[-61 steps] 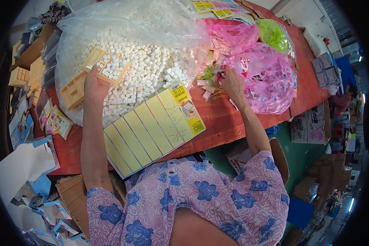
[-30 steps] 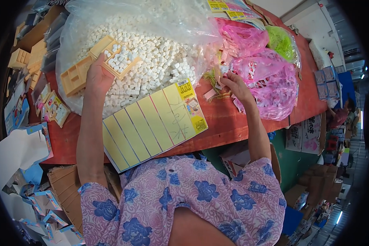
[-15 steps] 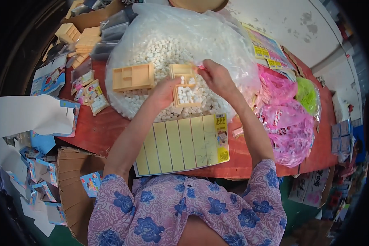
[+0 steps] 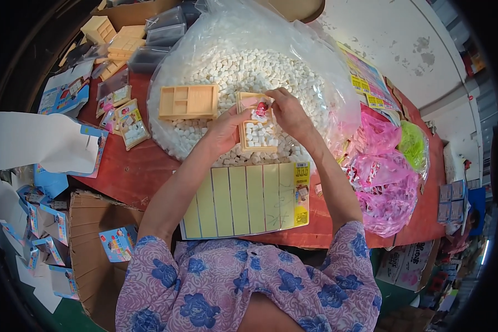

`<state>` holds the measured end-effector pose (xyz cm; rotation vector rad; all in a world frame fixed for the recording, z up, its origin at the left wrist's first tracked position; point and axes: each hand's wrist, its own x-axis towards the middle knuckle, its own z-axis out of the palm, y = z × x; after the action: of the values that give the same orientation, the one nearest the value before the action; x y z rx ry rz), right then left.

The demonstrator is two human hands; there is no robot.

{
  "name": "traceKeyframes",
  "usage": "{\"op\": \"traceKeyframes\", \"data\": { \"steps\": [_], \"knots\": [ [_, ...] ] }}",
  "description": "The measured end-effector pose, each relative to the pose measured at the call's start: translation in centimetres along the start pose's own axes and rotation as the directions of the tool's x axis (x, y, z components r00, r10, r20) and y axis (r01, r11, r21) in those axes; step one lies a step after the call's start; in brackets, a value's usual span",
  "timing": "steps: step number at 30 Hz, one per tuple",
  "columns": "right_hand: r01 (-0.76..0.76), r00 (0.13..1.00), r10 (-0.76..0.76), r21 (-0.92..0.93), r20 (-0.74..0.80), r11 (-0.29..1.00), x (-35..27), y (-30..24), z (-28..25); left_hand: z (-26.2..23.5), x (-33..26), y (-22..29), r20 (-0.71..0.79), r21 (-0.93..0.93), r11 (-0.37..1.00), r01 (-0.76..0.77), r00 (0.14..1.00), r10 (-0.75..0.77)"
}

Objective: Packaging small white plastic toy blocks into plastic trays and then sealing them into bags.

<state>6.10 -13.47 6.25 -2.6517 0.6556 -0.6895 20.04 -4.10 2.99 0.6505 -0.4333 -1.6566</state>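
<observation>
— How much room is there at the near edge of the red worktop (image 4: pixel 122 171)?

— Little. A yellow sheet of long peel-off strips (image 4: pixel 248 200) lies along that edge, just overhanging it, and both forearms cross above it. Left of the sheet is a bare stretch of red; below it, off the edge, an open brown cardboard box (image 4: pixel 91 249).

— And the hands?

— They meet over a big clear plastic bag of small white blocks (image 4: pixel 249 66). The left hand (image 4: pixel 227 130) has its grip closed on the side of a small tan plastic compartment tray (image 4: pixel 258 130) partly filled with white blocks, held just above the heap. The right hand (image 4: pixel 288 110) pinches a tiny red and white piece (image 4: pixel 261 109) at the tray's top end.

— What crowds them?

— A second tan tray (image 4: pixel 188 101), empty, rests on the blocks just left. To the right, pink plastic bags (image 4: pixel 384 182) and a green bag (image 4: pixel 414 145) fill the worktop; printed colourful sheets (image 4: pixel 365 77) lie beyond the clear bag. At the left end are small packed card packets (image 4: pixel 128 123), and more tan trays (image 4: pixel 113 39) with grey ones are stacked at the far corner.

— Anything unclear?

— The red piece is too small to make out, and fingers hide part of it. The far edge of the worktop is hidden behind the bag. Blue and white cards (image 4: pixel 44 221) litter the floor at left, bent by the lens.
</observation>
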Motion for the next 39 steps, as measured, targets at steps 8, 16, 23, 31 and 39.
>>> {"op": "traceKeyframes", "data": {
  "steps": [8,16,23,31,39],
  "knots": [
    [-0.081,0.995,0.089,0.168,-0.037,0.982,-1.2,-0.6,-0.2,-0.9,-0.1,-0.7,0.017,-0.004,1.0,0.003,1.0,-0.003],
    [0.191,0.973,-0.176,-0.09,0.147,0.978,-1.5,-1.2,-0.6,-1.1,-0.1,-1.1,-0.032,-0.003,1.0,0.009,0.999,-0.009],
    [0.212,0.977,-0.212,0.004,-0.028,0.977,-1.2,-0.4,-0.4,-1.2,0.0,-1.4,-0.087,-0.046,0.997,0.059,0.994,-0.062],
    [0.075,0.994,-0.094,-0.261,-0.06,0.962,-1.0,-0.5,1.5,0.0,0.3,-1.6,-0.15,-0.031,0.997,0.074,0.986,-0.078],
    [0.024,0.999,-0.032,-0.161,-0.043,0.987,-0.9,-1.5,1.4,0.2,-0.2,-1.4,-0.176,-0.08,0.995,0.054,0.982,-0.068]
  ]
}}
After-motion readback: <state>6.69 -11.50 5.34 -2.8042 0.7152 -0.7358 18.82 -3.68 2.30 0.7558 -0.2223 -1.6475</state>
